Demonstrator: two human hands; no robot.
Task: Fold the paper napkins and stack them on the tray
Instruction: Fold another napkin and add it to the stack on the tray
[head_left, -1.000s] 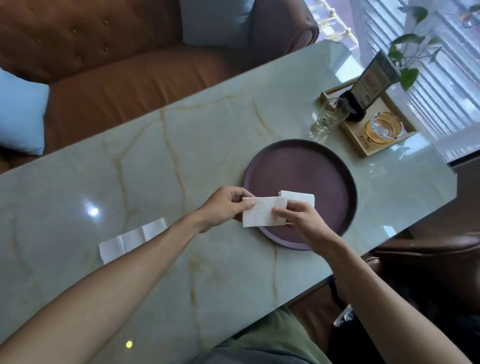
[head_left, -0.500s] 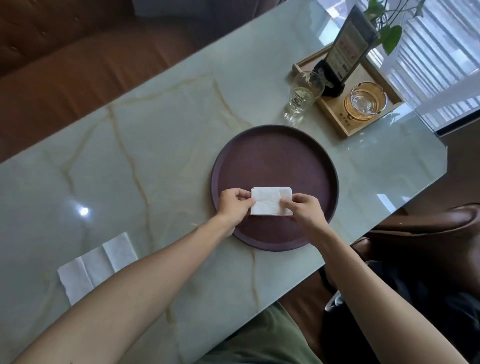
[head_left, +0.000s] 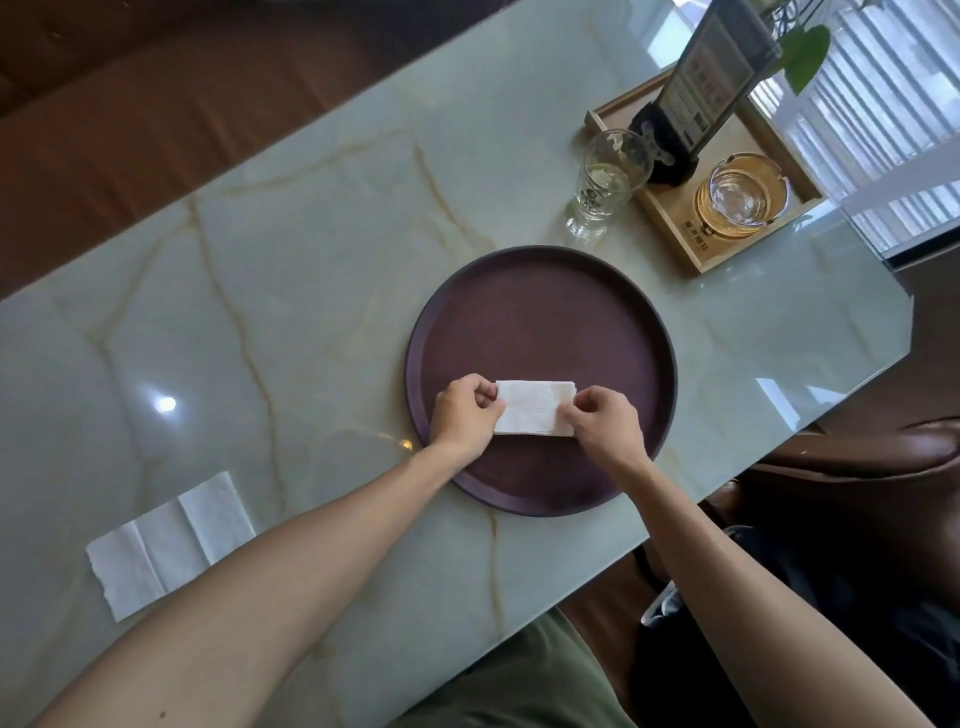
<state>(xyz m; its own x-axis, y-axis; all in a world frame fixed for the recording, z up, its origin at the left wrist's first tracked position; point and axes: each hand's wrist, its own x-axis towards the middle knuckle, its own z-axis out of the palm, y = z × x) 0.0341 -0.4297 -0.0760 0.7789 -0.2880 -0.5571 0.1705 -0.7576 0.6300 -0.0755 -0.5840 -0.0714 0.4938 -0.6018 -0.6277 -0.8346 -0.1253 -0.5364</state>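
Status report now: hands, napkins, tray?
Left hand and right hand pinch folded napkin on round tray. One unfolded napkin waits. Nothing blocking.

Marble table (head_left: 311, 249) with gold veins

On it lie a round dark tray (head_left: 545, 312), an unfolded napkin (head_left: 166, 545), a drinking glass (head_left: 605, 187) and a wooden tray (head_left: 685, 228).

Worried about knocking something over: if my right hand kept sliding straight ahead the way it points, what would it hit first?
Probably nothing at once. Past the napkin, your right hand faces bare tray, then its far rim. The drinking glass stands beyond that, slightly right; depth is unclear.
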